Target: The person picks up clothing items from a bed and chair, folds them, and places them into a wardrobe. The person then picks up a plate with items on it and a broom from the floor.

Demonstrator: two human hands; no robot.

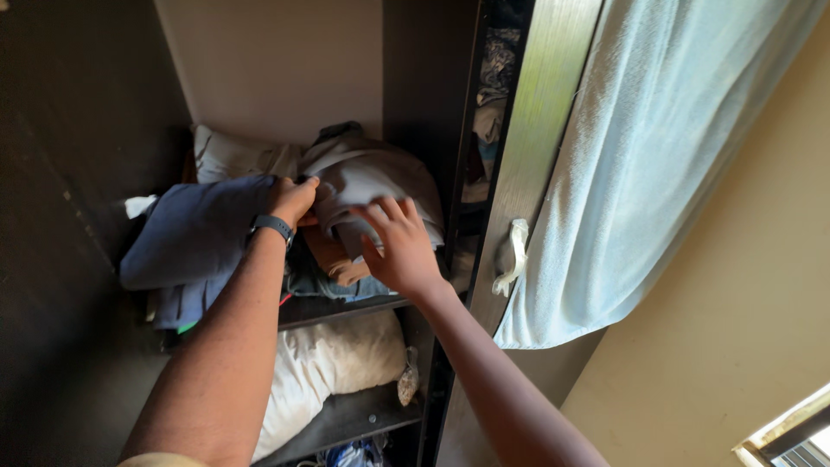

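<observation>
Both my hands reach into a dark wardrobe shelf [346, 308] stuffed with clothes. My left hand [292, 199], with a dark watch [273, 227] on its wrist, pinches the edge of a light grey garment [380, 177] on top of the pile. My right hand [398, 246] lies flat with spread fingers on the front of that same grey garment, above a tan cloth [333, 258] and a denim piece [328, 284]. A blue garment [194, 238] hangs over the shelf edge to the left of my left arm.
A white pillow-like bundle [324, 367] fills the shelf below. The open wardrobe door [540, 130] stands at right with a pale handle [513, 256] and a light blue towel [657, 156] draped over it. A beige wall [743, 320] lies beyond.
</observation>
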